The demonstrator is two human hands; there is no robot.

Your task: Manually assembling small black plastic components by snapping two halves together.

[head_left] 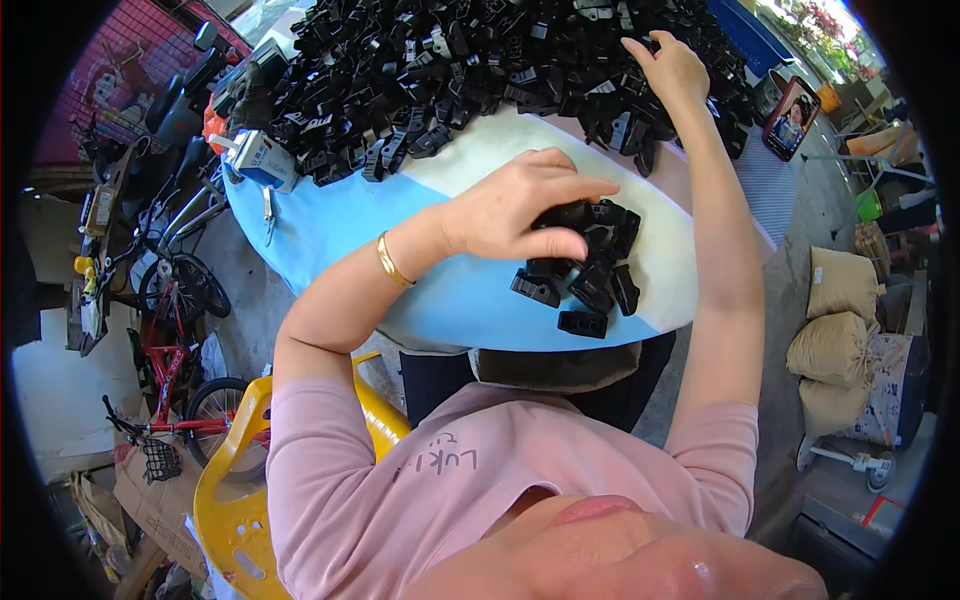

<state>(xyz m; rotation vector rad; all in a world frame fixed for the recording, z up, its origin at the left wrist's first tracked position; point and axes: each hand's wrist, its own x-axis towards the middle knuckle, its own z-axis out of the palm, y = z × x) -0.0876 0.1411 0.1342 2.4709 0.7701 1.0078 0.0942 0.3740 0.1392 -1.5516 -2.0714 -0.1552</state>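
A small group of black plastic parts point(597, 278) lies on the cloth-covered table close in front of me. My left hand point(525, 205) is over its left side, thumb and forefinger apart, with black parts showing between them. The other left fingers are partly hidden. Farther off, a large heap of the same black parts point(400, 75) covers the back of the table. Over the right part of that heap is my right hand point(675, 75), its thumb and forefinger spread and nothing visible between them.
A blue-and-white carton point(260, 160) and a small metal clipper-like tool point(268, 212) are at the table's left. A phone point(792, 118) stands at the right edge. A yellow chair point(228, 490), a red bicycle point(165, 385) and tan sacks point(838, 345) are around the table.
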